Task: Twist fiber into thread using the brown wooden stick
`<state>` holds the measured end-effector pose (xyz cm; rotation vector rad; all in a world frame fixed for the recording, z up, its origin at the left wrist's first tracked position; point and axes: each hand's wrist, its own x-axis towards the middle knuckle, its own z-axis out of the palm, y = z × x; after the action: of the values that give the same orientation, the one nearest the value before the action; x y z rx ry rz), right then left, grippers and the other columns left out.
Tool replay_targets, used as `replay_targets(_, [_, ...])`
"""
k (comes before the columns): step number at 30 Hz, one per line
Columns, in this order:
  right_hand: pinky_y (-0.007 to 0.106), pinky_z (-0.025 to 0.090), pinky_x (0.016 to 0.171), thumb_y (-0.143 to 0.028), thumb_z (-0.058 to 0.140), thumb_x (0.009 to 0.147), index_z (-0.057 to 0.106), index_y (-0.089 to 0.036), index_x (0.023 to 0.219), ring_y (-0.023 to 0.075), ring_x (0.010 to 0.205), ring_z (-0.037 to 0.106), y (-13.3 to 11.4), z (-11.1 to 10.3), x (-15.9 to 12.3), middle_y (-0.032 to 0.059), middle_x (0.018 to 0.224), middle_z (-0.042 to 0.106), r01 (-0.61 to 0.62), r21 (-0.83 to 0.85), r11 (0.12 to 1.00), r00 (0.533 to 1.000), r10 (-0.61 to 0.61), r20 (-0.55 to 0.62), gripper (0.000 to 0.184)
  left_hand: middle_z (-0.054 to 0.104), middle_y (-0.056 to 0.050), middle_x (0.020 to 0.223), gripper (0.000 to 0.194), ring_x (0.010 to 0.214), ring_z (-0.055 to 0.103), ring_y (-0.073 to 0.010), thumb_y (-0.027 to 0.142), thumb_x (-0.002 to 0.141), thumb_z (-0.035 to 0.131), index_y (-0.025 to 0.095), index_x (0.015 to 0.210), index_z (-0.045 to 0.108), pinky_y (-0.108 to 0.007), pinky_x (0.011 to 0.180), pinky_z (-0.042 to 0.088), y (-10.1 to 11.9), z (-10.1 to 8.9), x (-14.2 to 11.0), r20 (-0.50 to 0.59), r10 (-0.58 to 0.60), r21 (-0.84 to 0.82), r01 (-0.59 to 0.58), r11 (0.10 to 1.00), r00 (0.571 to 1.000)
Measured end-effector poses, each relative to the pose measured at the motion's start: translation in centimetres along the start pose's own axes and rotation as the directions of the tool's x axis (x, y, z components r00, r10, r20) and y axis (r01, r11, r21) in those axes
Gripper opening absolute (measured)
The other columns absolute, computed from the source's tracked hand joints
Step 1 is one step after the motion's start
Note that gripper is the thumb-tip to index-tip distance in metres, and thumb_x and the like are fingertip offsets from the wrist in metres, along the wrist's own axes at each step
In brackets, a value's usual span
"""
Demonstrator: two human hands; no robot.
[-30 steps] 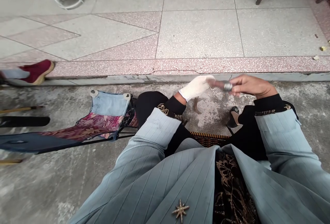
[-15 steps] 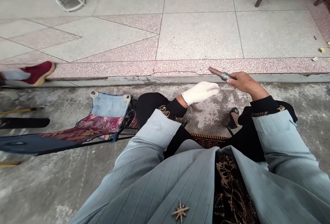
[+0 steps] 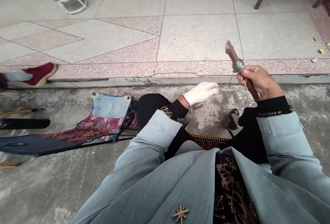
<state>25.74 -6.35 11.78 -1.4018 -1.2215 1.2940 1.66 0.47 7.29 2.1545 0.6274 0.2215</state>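
Note:
My right hand (image 3: 260, 81) is bare and wrapped round a short brown stick (image 3: 232, 52) with silvery wire (image 3: 238, 65) wound about it. The stick points up and to the left, its top end pale and rough. My left hand (image 3: 202, 92) wears a white knit glove. Its fingers are pressed together and point right, above the concrete and apart from the stick. A small brownish piece (image 3: 197, 106) shows under the glove. Most of it is hidden by the hand, and I cannot tell what it is.
A folding chair (image 3: 109, 107) with floral cloth stands at the left on the concrete (image 3: 77, 182). Beyond my knees runs a raised tiled step (image 3: 196, 38). A white stool (image 3: 68, 0) stands on it. Another person's red shoe (image 3: 42, 74) is at the left edge.
My right hand has drawn the stick away from the glove and turned it upward to the right. My left hand has shifted slightly down and right. The brownish piece under it has changed angle.

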Motion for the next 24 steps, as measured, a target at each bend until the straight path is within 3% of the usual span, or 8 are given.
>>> replay_targets(4, [0.026,0.037,0.054,-0.044,0.068,0.080,0.062,-0.015,0.079,0.0109,0.055,0.046,1.9,-0.4,1.6,0.0018,0.065,0.055,-0.100,-0.224,0.969,0.986,0.066,-0.156,0.029,0.064,-0.001,0.083,0.028,0.076,0.055,-0.0146,0.034,0.093,0.043,0.017,0.089,0.064,-0.026,0.073,0.039,0.5,0.7,-0.2,0.107,0.095,0.011,-0.097,0.995,0.990])
replay_targets(6, [0.028,0.036,0.057,-0.041,0.065,0.082,0.065,-0.015,0.081,0.0131,0.057,0.049,2.7,-0.3,2.2,0.0023,0.064,0.056,-0.180,-0.477,0.860,0.980,0.118,-0.158,0.026,0.063,0.000,0.080,0.027,0.074,0.055,-0.0146,0.033,0.093,0.043,0.017,0.085,0.064,-0.026,0.071,0.038,0.9,0.7,-0.3,0.124,0.116,0.029,-0.120,0.992,0.985])
replay_targets(11, [0.029,0.034,0.060,-0.039,0.058,0.083,0.070,-0.018,0.086,0.0169,0.066,0.053,3.2,0.4,2.5,0.0039,0.071,0.062,-0.085,-0.826,0.557,0.960,0.269,0.082,0.024,0.062,0.000,0.078,0.029,0.070,0.053,-0.0140,0.034,0.093,0.042,0.017,0.091,0.065,-0.026,0.067,0.037,1.0,-0.5,-0.7,0.028,0.056,0.071,-0.057,0.996,0.998])
replay_targets(16, [0.027,0.034,0.058,-0.042,0.060,0.082,0.070,-0.018,0.085,0.0139,0.060,0.051,2.3,1.0,1.6,0.0005,0.065,0.059,0.022,-0.710,0.704,0.753,0.456,0.475,0.026,0.063,0.000,0.080,0.028,0.074,0.055,-0.0141,0.032,0.093,0.042,0.017,0.093,0.066,-0.026,0.072,0.039,0.1,-1.3,-0.8,-0.054,0.042,0.092,-0.037,0.995,0.998])
replay_targets(18, [0.026,0.035,0.058,-0.044,0.062,0.082,0.071,-0.017,0.087,0.0122,0.058,0.048,1.6,1.2,1.2,-0.0011,0.064,0.058,0.039,-0.596,0.802,0.632,0.442,0.636,0.029,0.064,0.000,0.083,0.027,0.077,0.057,-0.0144,0.032,0.093,0.043,0.016,0.093,0.065,-0.027,0.075,0.040,-0.2,-1.2,-0.7,-0.063,0.046,0.063,-0.042,0.997,0.997])
replay_targets(20, [0.025,0.037,0.059,-0.045,0.066,0.080,0.071,-0.016,0.090,0.0112,0.060,0.048,0.9,1.3,0.6,-0.0012,0.068,0.059,0.024,-0.481,0.877,0.586,0.377,0.717,0.032,0.065,-0.001,0.086,0.028,0.079,0.057,-0.0149,0.033,0.093,0.042,0.016,0.094,0.064,-0.027,0.076,0.041,-0.4,-0.9,-0.5,-0.065,0.032,0.036,-0.030,0.999,0.997])
replay_targets(22, [0.025,0.038,0.060,-0.047,0.070,0.078,0.071,-0.015,0.093,0.0108,0.062,0.049,0.3,1.2,0.2,-0.0004,0.073,0.061,-0.016,-0.356,0.934,0.682,0.270,0.679,0.035,0.065,-0.003,0.088,0.031,0.079,0.057,-0.0161,0.036,0.094,0.040,0.016,0.095,0.064,-0.029,0.075,0.041,-0.3,-0.5,-0.4,-0.067,0.001,0.012,0.000,1.000,0.998])
replay_targets(24, [0.024,0.039,0.059,-0.047,0.071,0.077,0.068,-0.015,0.087,0.0103,0.061,0.048,0.1,0.9,0.1,0.0002,0.072,0.060,-0.031,-0.219,0.975,0.874,0.133,0.467,0.034,0.065,-0.004,0.089,0.035,0.078,0.056,-0.0165,0.039,0.095,0.037,0.016,0.095,0.063,-0.029,0.073,0.042,-0.1,-0.1,-0.3,-0.048,-0.029,-0.034,0.027,0.999,0.998])
